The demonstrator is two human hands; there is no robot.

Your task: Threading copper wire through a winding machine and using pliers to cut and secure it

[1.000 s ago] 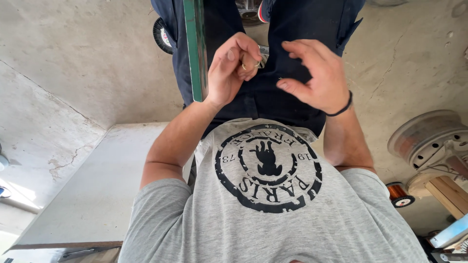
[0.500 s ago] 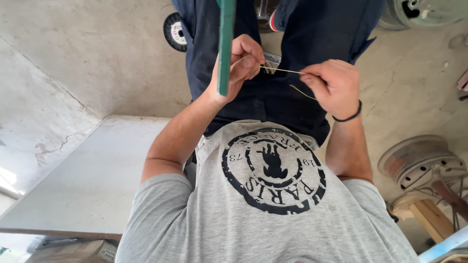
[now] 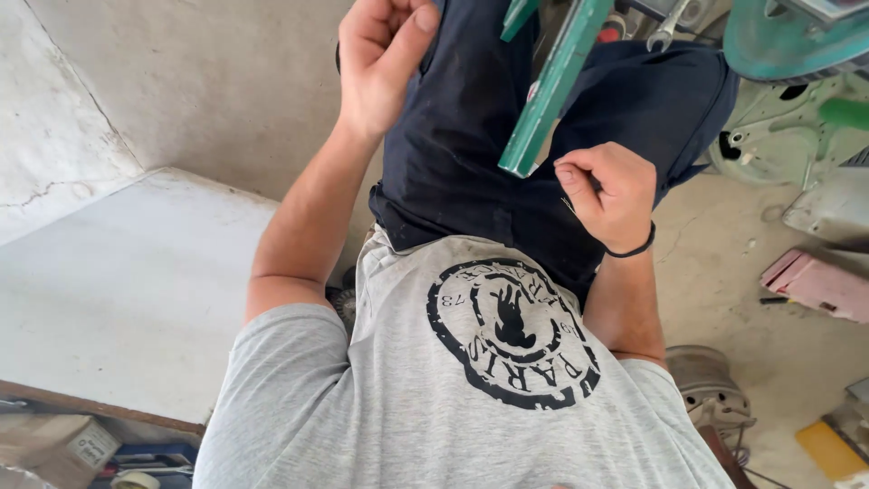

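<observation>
I look down my grey printed T-shirt and dark shorts. My left hand (image 3: 380, 68) is raised over my left thigh, palm showing, fingers loosely curled, with nothing in it. My right hand (image 3: 605, 192), a black band on its wrist, is pinched on a thin wire (image 3: 568, 207) that shows just below the fingers. A green metal bar (image 3: 552, 86) slants down between my legs, and its lower end lies just left of my right hand's fingertips. The bar's upper end leaves the picture.
A pale flat slab (image 3: 118, 299) lies at the left on the concrete floor. Green machine parts (image 3: 787, 45) and a wrench (image 3: 670, 25) are at the top right. A pink box (image 3: 815, 282), a metal wheel rim (image 3: 715, 389) and a yellow object (image 3: 828, 445) are to the right.
My left hand has let go of the green bar and the wire and moved up and away. My right hand has dropped towards my waist, still pinched. The view has swung right.
</observation>
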